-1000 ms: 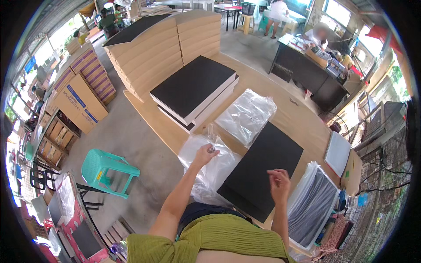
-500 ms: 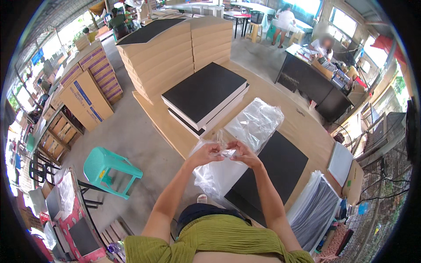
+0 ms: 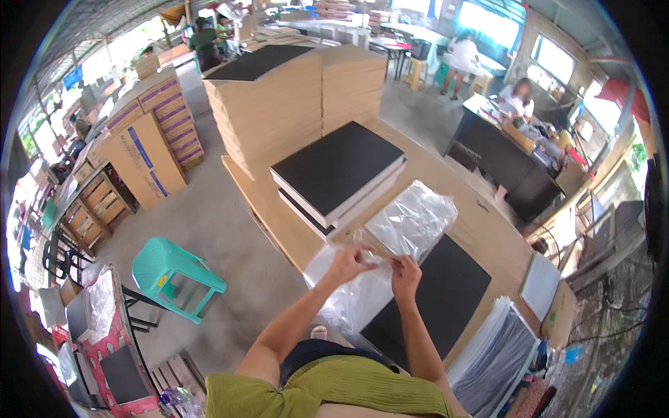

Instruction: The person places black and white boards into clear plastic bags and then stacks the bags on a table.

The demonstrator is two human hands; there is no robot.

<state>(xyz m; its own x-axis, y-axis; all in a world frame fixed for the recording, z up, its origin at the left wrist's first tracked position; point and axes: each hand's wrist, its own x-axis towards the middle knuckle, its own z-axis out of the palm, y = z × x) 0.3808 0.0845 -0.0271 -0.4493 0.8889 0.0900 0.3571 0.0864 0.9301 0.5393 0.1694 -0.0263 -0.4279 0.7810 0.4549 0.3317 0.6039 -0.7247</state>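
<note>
Both my hands are over a clear plastic bag (image 3: 348, 305) at the near edge of the table. My right hand (image 3: 405, 276) is closed, thumb and fingers pinching the film. Just left of it, my left hand (image 3: 350, 265) curves over the bag with thumb and fingertips apart. Beyond them lies a stack of clear plastic bags (image 3: 417, 217). A flat black board (image 3: 449, 282) rests beside and partly under my right forearm. Farther off, thick black-topped, white-sided panels (image 3: 338, 167) sit in a small pile.
Tall stacks of brown boards (image 3: 272, 104) stand at the table's far end. Plastic-wrapped panels (image 3: 495, 352) lean near my right. A green stool (image 3: 174, 275) is on the floor to the left. A person sits at a dark desk (image 3: 498, 150) at far right.
My hands have moved apart, the left opening from its pinch while the right still grips the film. The whole view has shifted slightly, so the table sits lower and farther right.
</note>
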